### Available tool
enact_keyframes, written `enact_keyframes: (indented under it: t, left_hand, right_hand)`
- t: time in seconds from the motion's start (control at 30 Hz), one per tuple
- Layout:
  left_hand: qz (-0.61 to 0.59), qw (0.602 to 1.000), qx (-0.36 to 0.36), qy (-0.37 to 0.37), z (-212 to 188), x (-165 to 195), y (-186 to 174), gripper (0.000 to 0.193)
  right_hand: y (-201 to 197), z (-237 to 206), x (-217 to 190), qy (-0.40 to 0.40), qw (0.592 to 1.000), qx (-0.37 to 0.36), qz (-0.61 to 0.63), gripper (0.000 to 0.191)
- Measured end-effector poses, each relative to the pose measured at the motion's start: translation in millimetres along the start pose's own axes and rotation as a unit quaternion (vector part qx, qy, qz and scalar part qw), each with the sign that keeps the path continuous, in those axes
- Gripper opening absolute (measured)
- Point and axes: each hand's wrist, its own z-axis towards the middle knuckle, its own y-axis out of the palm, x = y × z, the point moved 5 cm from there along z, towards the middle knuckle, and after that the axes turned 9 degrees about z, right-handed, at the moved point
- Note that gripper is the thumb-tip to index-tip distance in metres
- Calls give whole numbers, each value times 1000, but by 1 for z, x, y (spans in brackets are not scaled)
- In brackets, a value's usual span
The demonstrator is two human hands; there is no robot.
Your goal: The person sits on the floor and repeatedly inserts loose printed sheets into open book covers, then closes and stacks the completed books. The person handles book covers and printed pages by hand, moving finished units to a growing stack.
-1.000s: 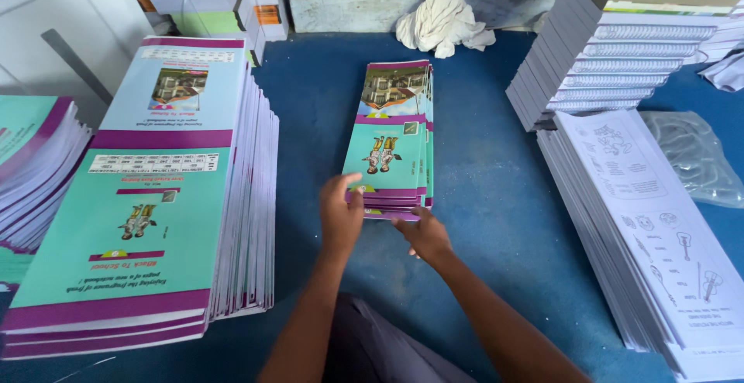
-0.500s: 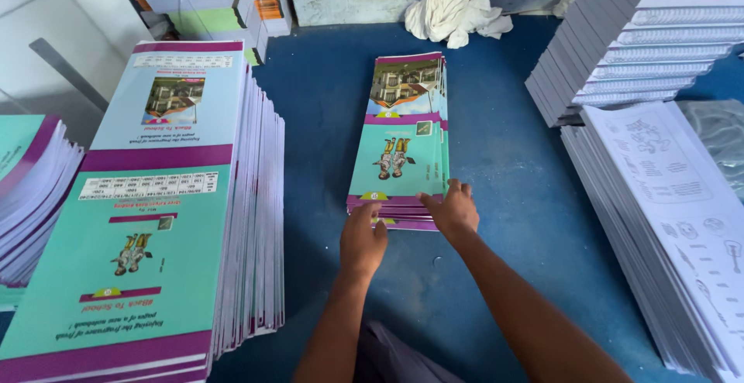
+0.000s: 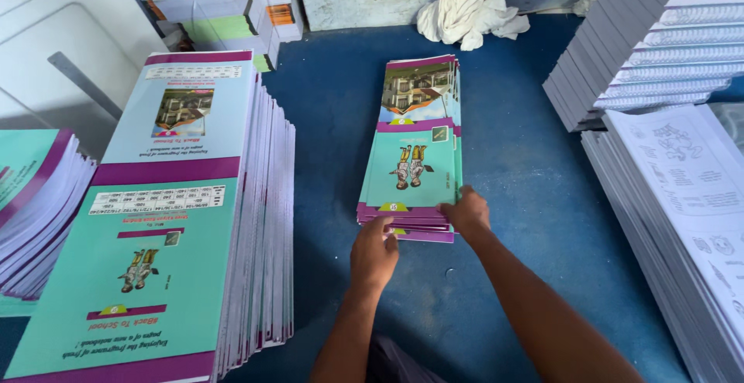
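A small stack of folded teal, light-blue and purple booklet covers [image 3: 415, 151] lies on the blue table [image 3: 527, 166] in front of me. My left hand [image 3: 373, 253] presses its fingertips against the stack's near edge at the left corner. At the near right corner my right hand [image 3: 466, 212] grips the edge, fingers curled on the top sheets. Both forearms reach in from the bottom of the view.
A tall pile of flat covers [image 3: 167, 220] stands at the left, another pile [image 3: 31, 197] further left. Stacks of white printed sheets [image 3: 682, 197] and spiral-bound pads [image 3: 659, 50] fill the right. A white rag [image 3: 469, 7] lies at the back.
Both hands stayed at the stack's near edge; the right hand shifted from just below it onto its right corner. The view shifted a little.
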Motion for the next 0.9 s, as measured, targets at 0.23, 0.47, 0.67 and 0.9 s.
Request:
enact_keyframes:
  t: [0.23,0.47,0.67,0.9]
  left_hand:
    - [35,997,-36,-61,0,-2,-3,32]
    - [30,985,-112,-128,9,-37,17,53]
    - [-122,909,-310,-251,-3,-40,39,55]
    - [-155,888,-377,-215,-13,-19,39,58]
  right_hand:
    - [-8,-4,37,122,944,-94,293,39]
    - [-4,-25,100,115,886,-141,427,44]
    - [-2,-53,152,96,853,-130,497,43]
    - [3,-87,193,112,843,-123,511,42]
